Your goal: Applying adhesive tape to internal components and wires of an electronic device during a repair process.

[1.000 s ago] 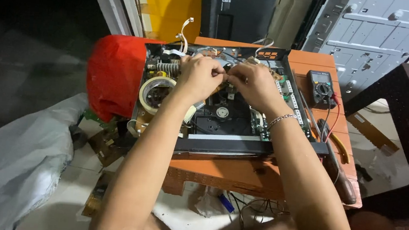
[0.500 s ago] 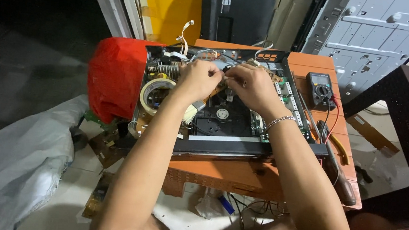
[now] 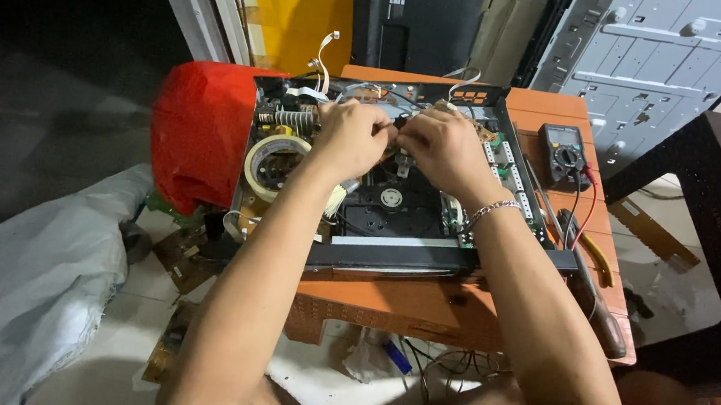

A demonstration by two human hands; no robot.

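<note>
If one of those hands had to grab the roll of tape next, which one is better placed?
The left hand, probably. The roll of tape lies just beside it at the left side of the opened player, while the right hand sits further right and would have to cross over the left.

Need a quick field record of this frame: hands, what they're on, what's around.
left hand: fingers pinched at the middle rear of the open black disc player chassis
right hand: fingertips meet the left hand's at the same spot; what they pinch is hidden
wrist: silver chain bracelet on the right
left of chassis: roll of beige tape, red plastic cover
right of chassis: black multimeter
support: orange wooden table
</note>
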